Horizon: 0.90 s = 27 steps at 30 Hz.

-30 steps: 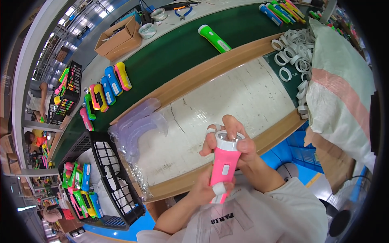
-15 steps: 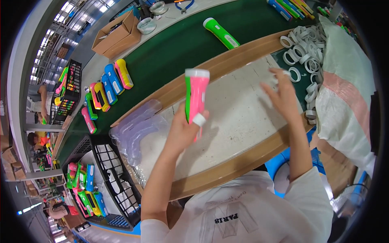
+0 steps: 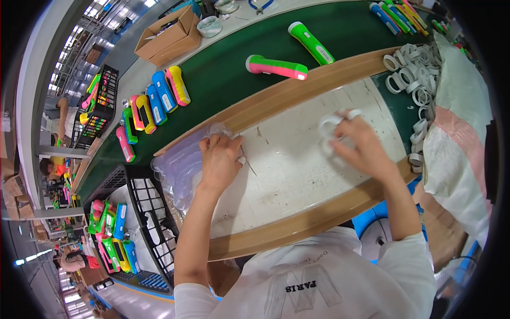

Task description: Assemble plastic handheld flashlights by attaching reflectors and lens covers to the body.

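From here I see a cardboard box (image 3: pixel 169 40) at 11 o'clock, 1 pale roll (image 3: pixel 209 26) just beside it, and a blue-handled tool (image 3: pixel 259 10) at 12. A pink-striped white sack (image 3: pixel 458 143) slumps at 3; 1 person (image 3: pixel 71 261) is far off at 8.

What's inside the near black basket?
Colourful flashlights and something white lie in the near black basket. Anything underneath them is covered, so I can't tell.

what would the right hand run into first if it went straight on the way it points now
Most likely the far cardboard rim, up and to the left of the right hand, with the blurred white ring in its grip leading. Height is hard to judge, so it might pass above.
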### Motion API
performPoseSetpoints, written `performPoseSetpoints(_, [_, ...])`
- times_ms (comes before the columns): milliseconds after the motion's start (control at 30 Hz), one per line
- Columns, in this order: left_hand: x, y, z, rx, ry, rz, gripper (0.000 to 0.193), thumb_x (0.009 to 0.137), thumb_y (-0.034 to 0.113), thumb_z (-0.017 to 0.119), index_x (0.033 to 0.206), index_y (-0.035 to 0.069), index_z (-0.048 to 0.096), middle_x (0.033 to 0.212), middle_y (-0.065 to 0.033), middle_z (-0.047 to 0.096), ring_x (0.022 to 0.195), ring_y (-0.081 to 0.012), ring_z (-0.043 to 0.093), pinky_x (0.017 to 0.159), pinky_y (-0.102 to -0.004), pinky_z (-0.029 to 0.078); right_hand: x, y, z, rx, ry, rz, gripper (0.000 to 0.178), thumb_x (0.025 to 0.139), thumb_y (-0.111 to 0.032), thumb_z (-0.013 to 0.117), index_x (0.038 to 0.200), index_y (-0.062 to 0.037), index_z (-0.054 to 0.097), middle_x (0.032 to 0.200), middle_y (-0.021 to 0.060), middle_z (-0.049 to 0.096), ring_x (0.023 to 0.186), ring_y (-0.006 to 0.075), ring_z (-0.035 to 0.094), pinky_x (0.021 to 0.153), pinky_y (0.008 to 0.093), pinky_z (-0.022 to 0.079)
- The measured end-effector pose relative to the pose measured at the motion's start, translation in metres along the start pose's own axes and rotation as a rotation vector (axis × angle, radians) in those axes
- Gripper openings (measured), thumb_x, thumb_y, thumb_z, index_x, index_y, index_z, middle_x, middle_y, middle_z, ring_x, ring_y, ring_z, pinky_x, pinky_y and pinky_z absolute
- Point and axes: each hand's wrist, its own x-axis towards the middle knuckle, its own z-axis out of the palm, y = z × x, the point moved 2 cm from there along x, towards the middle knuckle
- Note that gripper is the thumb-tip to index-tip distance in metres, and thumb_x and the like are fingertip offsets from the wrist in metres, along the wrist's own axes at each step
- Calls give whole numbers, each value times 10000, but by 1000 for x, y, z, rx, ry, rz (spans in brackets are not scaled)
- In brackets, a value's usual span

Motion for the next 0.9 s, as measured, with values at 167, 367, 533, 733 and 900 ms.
performPoseSetpoints(167, [-7, 8, -19, -131, 219, 23, 457, 659, 129, 773, 1094, 74, 645, 1008, -110, 621, 990, -263, 540, 906, -415, 350, 17, -65, 58, 143, -77, -101, 396, 759, -118, 732, 1093, -69, 526, 1197, 239, 506, 1075, 427, 522, 915, 426, 445])
performPoseSetpoints(367, [-30, 32, -52, -795, 436, -33, 452, 701, 103, 786, 1122, 47, 629, 1042, -85, 588, 966, -218, 562, 900, -328, 423, 22, -91, 92, 377, -105, -46, 704, 741, -50, 713, 1355, -47, 369, 1218, 258, 438, 1055, 403, 528, 871, 421, 476])
performPoseSetpoints(533, [-54, 24, -69, -257, 337, -23, 538, 709, 248, 802, 1176, 54, 619, 1081, -123, 554, 1031, -293, 511, 893, -372, 408, 22, -95, 111, 454, -87, -89, 694, 738, -39, 720, 1350, -13, 393, 1237, 197, 429, 1013, 316, 566, 870, 380, 469])
performPoseSetpoints(733, [-145, -133, -136, -202, 653, -585, 345, 837, 116, 696, 1162, 21, 632, 990, -110, 669, 860, -167, 628, 757, -292, 498, -4, -68, 110, 543, -162, 44, 664, 692, 40, 718, 1304, -25, 470, 1339, 176, 402, 1038, 253, 594, 898, 335, 485])
performPoseSetpoints(900, [-365, -280, -149, -45, 425, -1197, 453, 808, 261, 681, 1181, 12, 620, 1021, -190, 689, 958, -306, 671, 847, -383, 509, -5, -68, 126, 516, -231, 78, 653, 707, 57, 691, 1312, -28, 461, 1347, 174, 408, 1059, 240, 573, 898, 327, 481])
